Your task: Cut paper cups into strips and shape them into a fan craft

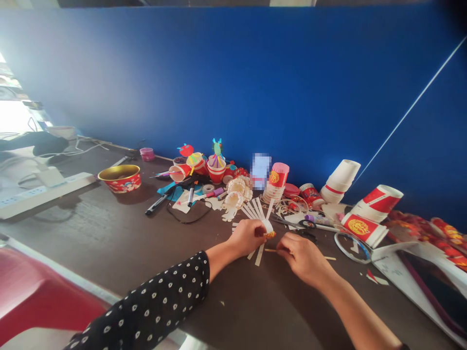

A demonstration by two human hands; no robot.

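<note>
My left hand (pixel 248 237) is closed on a paper cup (pixel 267 225) whose wall is cut into white strips. The strips fan out above and below the hand, and a small yellow-orange patch shows at my fingertips. Just to the right, my right hand (pixel 302 255) pinches a thin wooden stick (pixel 270 250). The stick's left end points toward the cut cup; a pale length of it shows beyond the hand on the right. I cannot tell whether the stick touches the cup.
Behind my hands lie white paper scraps (pixel 230 213), scissors (pixel 308 223) and a tape ring (pixel 353 247). Decorated cups (pixel 216 170) and stacked paper cups (pixel 365 228) stand along the blue partition (pixel 233 87). A red-gold bowl (pixel 120 180), marker (pixel 156 204) and power strip (pixel 47 194) are left.
</note>
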